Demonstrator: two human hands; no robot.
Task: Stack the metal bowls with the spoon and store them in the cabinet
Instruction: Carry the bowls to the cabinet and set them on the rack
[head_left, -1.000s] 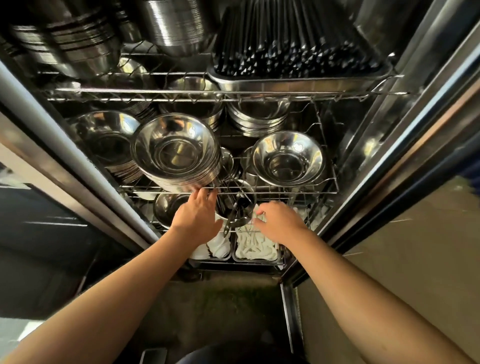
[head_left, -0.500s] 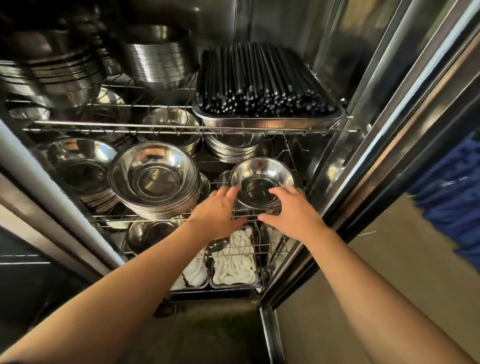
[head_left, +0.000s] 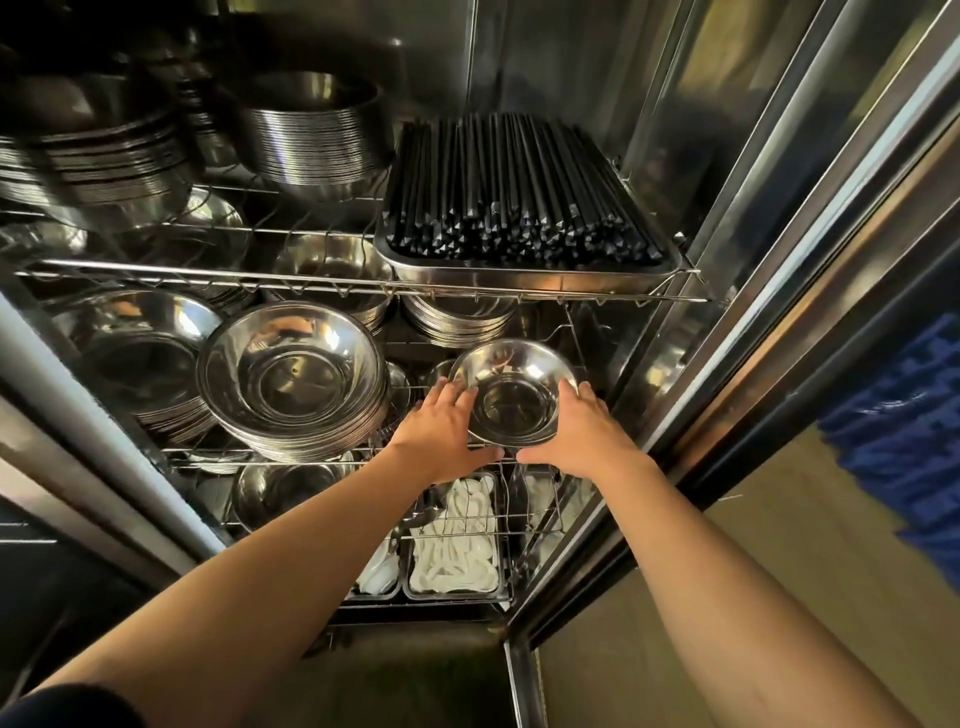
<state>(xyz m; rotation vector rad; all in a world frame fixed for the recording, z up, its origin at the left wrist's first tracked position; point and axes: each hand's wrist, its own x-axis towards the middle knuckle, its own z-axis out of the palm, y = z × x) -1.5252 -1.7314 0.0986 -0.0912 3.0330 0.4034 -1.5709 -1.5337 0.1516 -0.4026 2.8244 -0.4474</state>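
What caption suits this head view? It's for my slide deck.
Both hands, left hand and right hand, cup a small metal bowl on the cabinet's middle wire shelf.

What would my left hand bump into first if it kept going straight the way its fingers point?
Probably the small metal bowl: the left hand already touches its near-left rim, fingers pointing into the middle shelf.

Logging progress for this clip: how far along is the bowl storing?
Done: stacks of metal bowls already sit on the middle wire shelf, including a large stack at front. In hand: the left hand and right hand cup a small metal bowl from both sides at the shelf's right end. Whether it rests on the shelf yet is unclear. Left: release it and withdraw. No spoon is visible in the bowl.
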